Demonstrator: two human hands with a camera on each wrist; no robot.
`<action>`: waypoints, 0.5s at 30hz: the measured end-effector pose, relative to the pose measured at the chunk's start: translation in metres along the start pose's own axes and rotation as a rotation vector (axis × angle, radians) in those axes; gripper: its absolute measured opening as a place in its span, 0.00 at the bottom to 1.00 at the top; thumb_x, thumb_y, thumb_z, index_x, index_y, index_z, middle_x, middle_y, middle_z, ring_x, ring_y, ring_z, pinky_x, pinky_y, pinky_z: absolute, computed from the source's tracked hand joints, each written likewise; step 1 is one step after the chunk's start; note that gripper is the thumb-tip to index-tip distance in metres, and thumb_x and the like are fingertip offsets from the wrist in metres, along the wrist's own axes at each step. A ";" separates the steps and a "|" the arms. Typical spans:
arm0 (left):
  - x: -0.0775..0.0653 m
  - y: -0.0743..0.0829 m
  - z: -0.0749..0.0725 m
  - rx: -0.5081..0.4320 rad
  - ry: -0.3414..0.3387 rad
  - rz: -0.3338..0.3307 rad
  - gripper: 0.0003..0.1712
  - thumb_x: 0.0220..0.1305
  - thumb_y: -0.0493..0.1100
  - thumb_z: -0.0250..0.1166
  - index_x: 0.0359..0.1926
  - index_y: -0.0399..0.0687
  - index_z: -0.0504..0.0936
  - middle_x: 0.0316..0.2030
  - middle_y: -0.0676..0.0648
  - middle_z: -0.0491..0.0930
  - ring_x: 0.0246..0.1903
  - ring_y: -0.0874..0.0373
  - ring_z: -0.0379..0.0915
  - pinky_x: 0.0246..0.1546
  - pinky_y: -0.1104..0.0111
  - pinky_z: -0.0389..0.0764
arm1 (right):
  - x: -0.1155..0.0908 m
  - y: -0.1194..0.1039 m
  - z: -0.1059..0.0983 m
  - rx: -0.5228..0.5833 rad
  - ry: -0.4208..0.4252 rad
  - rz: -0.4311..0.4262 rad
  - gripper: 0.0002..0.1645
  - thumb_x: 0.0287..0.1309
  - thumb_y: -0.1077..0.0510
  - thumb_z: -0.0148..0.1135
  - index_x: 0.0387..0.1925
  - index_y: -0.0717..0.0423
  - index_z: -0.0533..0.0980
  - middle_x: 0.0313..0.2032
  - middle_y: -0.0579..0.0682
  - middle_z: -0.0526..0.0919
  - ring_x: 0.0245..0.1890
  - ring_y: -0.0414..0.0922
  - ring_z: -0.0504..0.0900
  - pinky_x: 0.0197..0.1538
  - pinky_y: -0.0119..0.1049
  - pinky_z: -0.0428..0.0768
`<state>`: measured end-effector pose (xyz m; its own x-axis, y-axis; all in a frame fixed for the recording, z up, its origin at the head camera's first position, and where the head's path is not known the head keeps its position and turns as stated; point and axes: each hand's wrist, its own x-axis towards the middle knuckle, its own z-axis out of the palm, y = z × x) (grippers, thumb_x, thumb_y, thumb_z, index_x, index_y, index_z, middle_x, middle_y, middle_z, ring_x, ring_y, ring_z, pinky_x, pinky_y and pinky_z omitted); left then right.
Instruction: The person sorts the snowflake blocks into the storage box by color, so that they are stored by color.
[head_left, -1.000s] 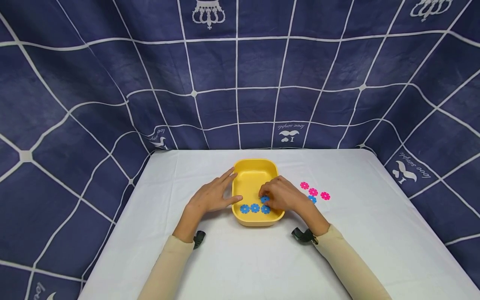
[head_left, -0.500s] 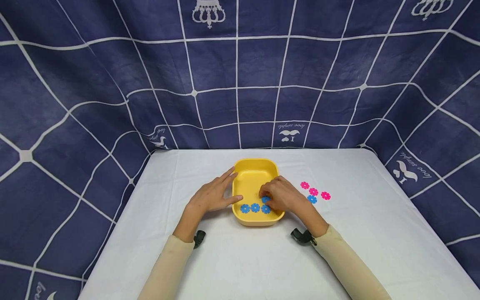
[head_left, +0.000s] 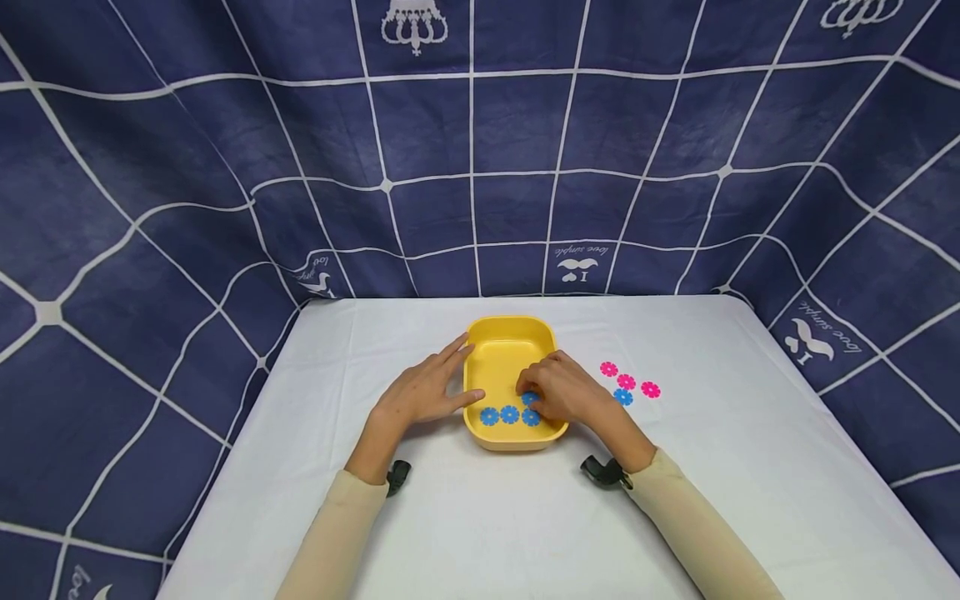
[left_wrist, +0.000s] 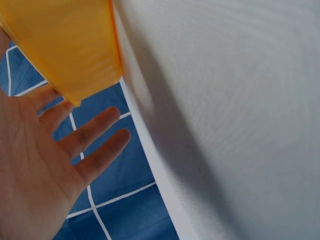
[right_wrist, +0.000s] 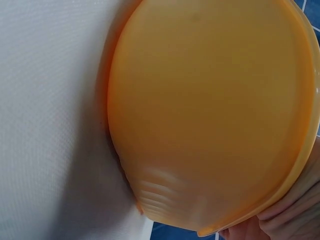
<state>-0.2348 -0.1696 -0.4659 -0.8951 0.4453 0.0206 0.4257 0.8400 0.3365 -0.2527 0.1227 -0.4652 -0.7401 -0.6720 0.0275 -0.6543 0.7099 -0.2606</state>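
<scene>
Nothing plainly shifts since the earlier frame: both hands keep their places, and the slight drift of the head view reads as camera movement.

Left hand: fingers spread and nearly straight, at the left rim of the yellow tray, presumably to steady it.

Right hand: fingers curled over the tray's interior, thumb and forefinger pinching the held blue disc, apparently for fine positioning. The tray wall hides this grip from the right wrist view.

Yellow tray: one, rounded, between the hands, within reach of both.

Row of blue discs: three, notched, lying in the tray on the wearer's side of the right fingertips, seemingly lined up on purpose. Whether the held disc touches the nearest cannot be told.

Loose blue disc: one, outside the tray, just beyond the right forearm.

Pink discs: three, beside that disc, farther from the right hand; perhaps kept apart by colour.

White-covered desk: beneath both hands.

Blue checked curtain: beyond both hands.
</scene>
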 end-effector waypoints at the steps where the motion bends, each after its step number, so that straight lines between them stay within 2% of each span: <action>1: 0.000 0.000 0.000 0.000 0.000 -0.001 0.58 0.69 0.84 0.51 0.87 0.57 0.56 0.87 0.60 0.43 0.78 0.44 0.64 0.70 0.44 0.76 | 0.000 0.000 0.000 -0.001 -0.001 0.000 0.15 0.58 0.54 0.83 0.47 0.46 0.90 0.43 0.41 0.92 0.46 0.43 0.85 0.72 0.49 0.69; 8: -0.001 0.001 0.000 -0.008 -0.007 -0.007 0.57 0.69 0.83 0.52 0.87 0.57 0.55 0.87 0.59 0.43 0.79 0.45 0.62 0.73 0.44 0.72 | 0.000 -0.001 -0.001 0.007 -0.006 -0.006 0.15 0.58 0.54 0.83 0.47 0.46 0.89 0.43 0.42 0.92 0.47 0.43 0.85 0.71 0.51 0.69; 15: 0.001 0.000 0.001 0.003 -0.012 -0.010 0.58 0.69 0.84 0.51 0.87 0.58 0.55 0.87 0.60 0.42 0.79 0.44 0.62 0.72 0.43 0.74 | -0.001 0.000 -0.004 -0.012 0.000 -0.058 0.17 0.59 0.52 0.83 0.49 0.47 0.89 0.45 0.42 0.91 0.51 0.45 0.85 0.71 0.52 0.70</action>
<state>-0.2351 -0.1689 -0.4664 -0.8974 0.4411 0.0056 0.4175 0.8452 0.3337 -0.2524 0.1242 -0.4608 -0.7007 -0.7122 0.0421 -0.6980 0.6721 -0.2474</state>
